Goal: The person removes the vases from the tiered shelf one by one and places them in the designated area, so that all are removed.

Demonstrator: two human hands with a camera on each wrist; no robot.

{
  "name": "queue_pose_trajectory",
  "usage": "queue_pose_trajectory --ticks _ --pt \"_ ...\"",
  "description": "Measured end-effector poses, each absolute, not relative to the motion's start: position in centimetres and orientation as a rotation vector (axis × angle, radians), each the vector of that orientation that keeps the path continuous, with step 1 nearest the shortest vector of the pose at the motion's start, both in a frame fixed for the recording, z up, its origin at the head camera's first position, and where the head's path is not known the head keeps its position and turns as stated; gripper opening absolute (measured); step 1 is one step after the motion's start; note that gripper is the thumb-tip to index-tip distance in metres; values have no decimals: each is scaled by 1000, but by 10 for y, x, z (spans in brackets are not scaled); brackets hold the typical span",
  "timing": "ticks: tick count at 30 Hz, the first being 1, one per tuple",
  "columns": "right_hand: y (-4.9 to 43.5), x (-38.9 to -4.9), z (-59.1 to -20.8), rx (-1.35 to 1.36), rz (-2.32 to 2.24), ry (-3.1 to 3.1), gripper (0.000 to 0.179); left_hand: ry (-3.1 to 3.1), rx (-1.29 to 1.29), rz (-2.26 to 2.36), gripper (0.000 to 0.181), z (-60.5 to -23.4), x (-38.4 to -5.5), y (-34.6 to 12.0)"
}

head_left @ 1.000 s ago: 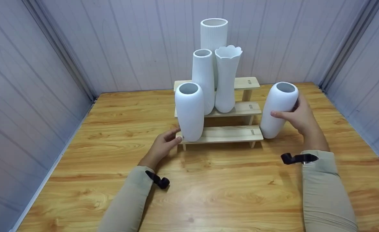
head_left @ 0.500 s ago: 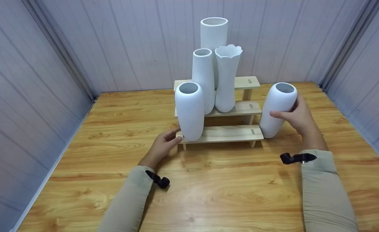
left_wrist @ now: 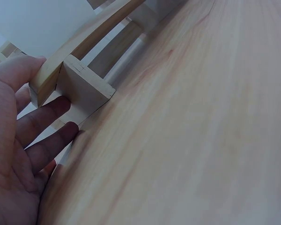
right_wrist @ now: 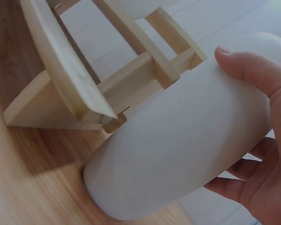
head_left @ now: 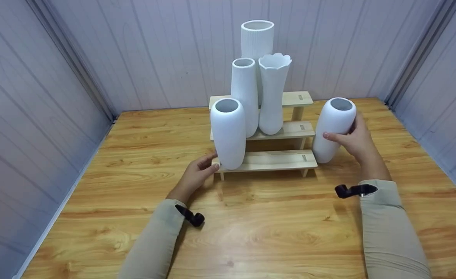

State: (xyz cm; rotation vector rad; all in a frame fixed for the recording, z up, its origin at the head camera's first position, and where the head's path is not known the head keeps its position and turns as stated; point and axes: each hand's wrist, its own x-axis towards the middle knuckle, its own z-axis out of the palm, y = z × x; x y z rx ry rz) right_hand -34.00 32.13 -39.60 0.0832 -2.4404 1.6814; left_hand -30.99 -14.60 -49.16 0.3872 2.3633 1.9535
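R hand (head_left: 353, 139) grips tilted vase (head_left: 333, 130), base hidden; L hand (head_left: 197, 174) relaxed at rack (head_left: 278, 161).

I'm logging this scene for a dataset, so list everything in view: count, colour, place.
held vase: 1, white, tilted, right of the stand, base near the table
stand vases: 4, white; one on the lowest step, two on the middle step, the ribbed one behind them
stepped stand: 1, pale wood, mid-table
table: 1, orange-brown wood
wall panels: grey, on three sides
wrist cameras: 2, black, one per sleeve
left hand: touches the stand's left end
right hand: grips the held vase
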Motion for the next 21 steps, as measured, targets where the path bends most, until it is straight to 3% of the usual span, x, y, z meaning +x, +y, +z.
queue_pose_trajectory --ticks 21 --pt "324 -349 -411 131 1729 -2404 113 2372 372 1934 47 -484 -306 -145"
